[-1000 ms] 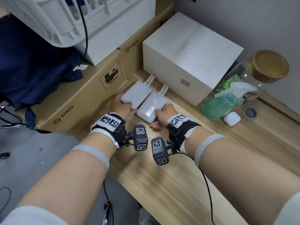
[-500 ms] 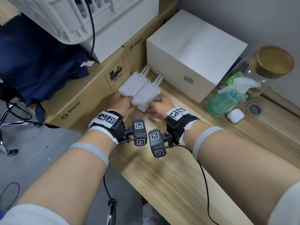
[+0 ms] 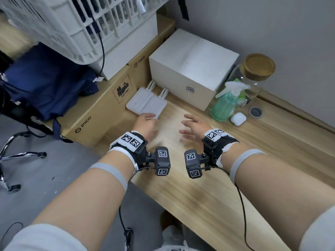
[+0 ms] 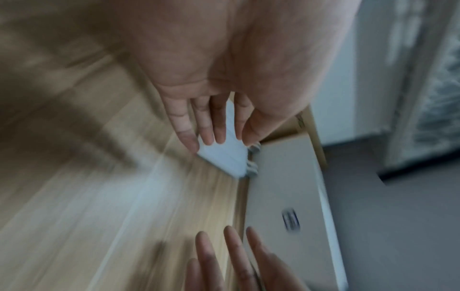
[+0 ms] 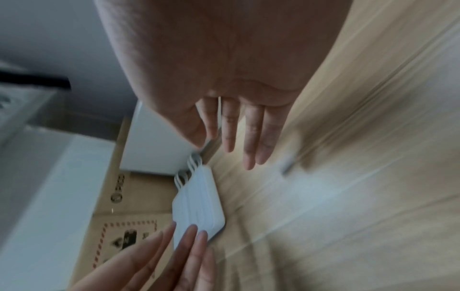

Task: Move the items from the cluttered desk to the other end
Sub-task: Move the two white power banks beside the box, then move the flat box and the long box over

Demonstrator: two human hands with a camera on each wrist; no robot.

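Two flat white power banks (image 3: 146, 104) with short looped cables lie side by side on the wooden desk (image 3: 208, 187), pushed against the cardboard PICO box (image 3: 101, 109) and the white box (image 3: 192, 67). My left hand (image 3: 147, 120) is open with straight fingers, its fingertips (image 4: 206, 137) at the near edge of the power banks (image 4: 224, 157). My right hand (image 3: 192, 125) hovers open over bare desk to their right, apart from the power banks (image 5: 199, 204), holding nothing.
A green spray bottle (image 3: 226, 104), a glass jar with a wooden lid (image 3: 253, 73), a white earbud case (image 3: 238, 119) and a round desk grommet (image 3: 255, 111) sit at the right. A white crate (image 3: 72, 24) and blue cloth (image 3: 45, 84) lie on the cardboard boxes.
Both hands slid the two power banks away toward the boxes, then let go and drew back. The right hand has moved off to the right.
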